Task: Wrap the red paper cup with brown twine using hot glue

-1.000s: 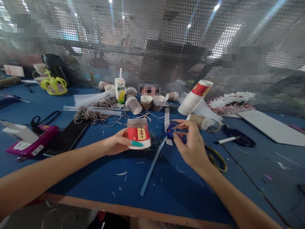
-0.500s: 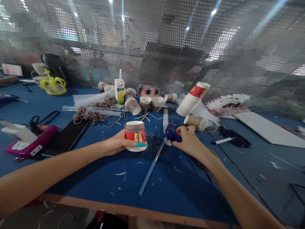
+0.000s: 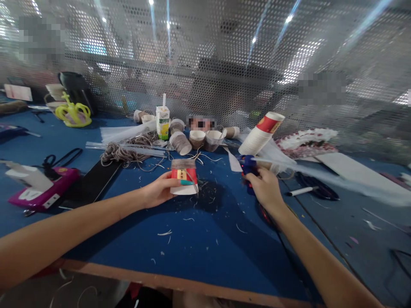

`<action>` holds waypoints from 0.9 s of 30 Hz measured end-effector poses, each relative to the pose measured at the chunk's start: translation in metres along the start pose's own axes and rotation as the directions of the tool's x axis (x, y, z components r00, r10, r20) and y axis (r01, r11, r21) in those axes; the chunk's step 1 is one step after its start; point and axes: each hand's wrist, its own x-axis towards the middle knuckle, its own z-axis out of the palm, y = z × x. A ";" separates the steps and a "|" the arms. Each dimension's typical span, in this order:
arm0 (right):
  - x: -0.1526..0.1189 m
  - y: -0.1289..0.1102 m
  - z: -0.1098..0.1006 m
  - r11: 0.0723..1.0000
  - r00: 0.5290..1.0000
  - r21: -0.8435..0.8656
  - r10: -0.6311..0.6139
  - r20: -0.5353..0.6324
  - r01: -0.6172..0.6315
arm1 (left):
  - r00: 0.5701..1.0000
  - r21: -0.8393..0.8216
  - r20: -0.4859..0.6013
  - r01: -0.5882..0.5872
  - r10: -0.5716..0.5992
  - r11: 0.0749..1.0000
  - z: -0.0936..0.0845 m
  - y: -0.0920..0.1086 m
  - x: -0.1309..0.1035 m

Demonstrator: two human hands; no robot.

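My left hand (image 3: pixel 160 188) grips a red-and-white paper cup (image 3: pixel 183 175) with brown cord wound round its rim end. A loose cord tail hangs down the cup's side. To the right, my right hand (image 3: pixel 266 188) is closed round a blue hot glue gun (image 3: pixel 247 164). A long clear glue stick (image 3: pixel 324 172), smeared by motion, stretches from the gun to the right. Beside the gun's left end, a white strip (image 3: pixel 233 161) seems to touch it. Behind my hands lie several cord-wrapped cups (image 3: pixel 180 143) and a heap of brown cord (image 3: pixel 120 154).
A tilted stack of paper cups (image 3: pixel 261 132) stands behind the glue gun. A juice carton (image 3: pixel 162 124) stands at the back, near a yellow crown-shaped piece (image 3: pixel 73 114). On the left lies a purple power strip (image 3: pixel 48 192); on the right, a white marker (image 3: pixel 302 191). Scraps dot the blue table (image 3: pixel 199 244).
My right hand has lifted the glue gun and turned it, so the glue stick swung from front-left to the right. The white strip shifted with it. The cup in my left hand rose slightly and tilted.
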 end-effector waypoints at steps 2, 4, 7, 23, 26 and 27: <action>0.001 -0.001 0.000 0.998 0.999 0.048 0.047 0.010 -0.048 | 0.999 -0.005 -0.030 0.014 -0.014 1.000 -0.002 0.000 0.000; 0.002 -0.002 0.000 0.993 0.997 0.089 0.077 0.017 -0.078 | 0.998 -0.002 -0.062 0.020 -0.020 1.000 -0.002 0.000 0.001; -0.001 -0.004 0.000 0.991 0.997 0.116 0.071 0.009 -0.072 | 0.997 0.010 -0.076 0.020 -0.019 1.000 -0.001 0.000 0.001; -0.036 -0.023 0.011 0.796 0.932 0.605 -0.235 0.277 0.020 | 0.994 0.072 0.105 -0.029 0.021 0.997 -0.006 -0.003 0.000; -0.048 -0.023 0.014 0.810 0.903 0.586 -0.238 0.358 -0.019 | 0.987 0.099 0.161 -0.039 0.022 0.994 -0.004 -0.003 0.001; -0.050 -0.023 0.013 0.824 0.896 0.566 -0.244 0.372 -0.011 | 0.986 0.109 0.165 -0.042 0.023 0.993 -0.003 -0.002 0.001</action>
